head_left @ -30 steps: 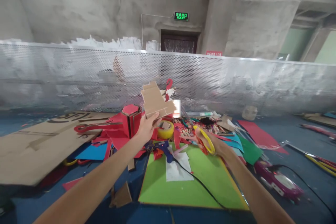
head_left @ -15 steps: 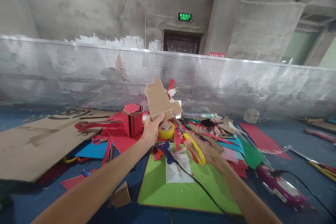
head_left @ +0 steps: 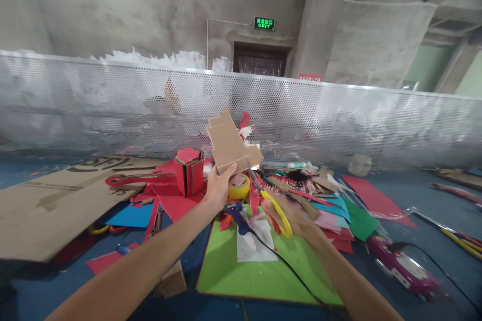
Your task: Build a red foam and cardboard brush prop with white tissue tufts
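My left hand (head_left: 219, 188) grips a brown cardboard piece (head_left: 228, 140) by its lower edge, thumb on the near face. The piece has a stepped outline and is held up in front of me. In my right hand (head_left: 280, 213) are scissors (head_left: 276, 210) with yellow and red handles, fingers in the loops. Their blades reach up to the lower right part of the cardboard. Just beneath my left hand lie a roll of yellow tape (head_left: 239, 188) and a blue hot glue gun (head_left: 238, 216).
A green board (head_left: 226, 271) bears a white paper (head_left: 256, 243) and the glue gun's black cord. A red hexagonal box (head_left: 189, 173) and large cardboard sheet (head_left: 68, 200) are left. Coloured paper, scraps and a purple device (head_left: 402, 267) lie right. Perforated metal panel (head_left: 113, 105) stands behind.
The scissors and my right hand have shifted very slightly left. Both hands keep their hold, and the cardboard stays almost where it was.
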Demonstrator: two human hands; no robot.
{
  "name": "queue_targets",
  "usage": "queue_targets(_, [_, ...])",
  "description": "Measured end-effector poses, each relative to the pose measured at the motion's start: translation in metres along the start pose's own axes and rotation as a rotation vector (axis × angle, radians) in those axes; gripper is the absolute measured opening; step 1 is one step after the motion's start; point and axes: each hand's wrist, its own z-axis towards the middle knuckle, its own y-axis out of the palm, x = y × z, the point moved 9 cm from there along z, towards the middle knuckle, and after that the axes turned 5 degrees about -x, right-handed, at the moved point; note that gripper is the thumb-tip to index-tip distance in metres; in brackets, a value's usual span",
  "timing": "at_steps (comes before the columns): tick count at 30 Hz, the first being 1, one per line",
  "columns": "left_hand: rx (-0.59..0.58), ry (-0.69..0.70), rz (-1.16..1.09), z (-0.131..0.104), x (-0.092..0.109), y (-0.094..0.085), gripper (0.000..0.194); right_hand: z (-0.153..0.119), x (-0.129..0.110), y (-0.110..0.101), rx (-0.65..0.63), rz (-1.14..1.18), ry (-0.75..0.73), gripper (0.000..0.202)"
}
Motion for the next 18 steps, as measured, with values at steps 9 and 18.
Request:
queue_targets(9, [0.003, 0.010, -0.011, 0.001, 0.001, -0.002, 0.034, 0.000, 0.009, 0.003, -0.021, 0.038, -0.008, 0.058])
queue_targets(18, [-0.014, 0.000, -0.006, 0.001, -0.002, -0.001, 0.036, 0.003, 0.013, -0.003, 0.000, -0.018, -0.069, 0.051])
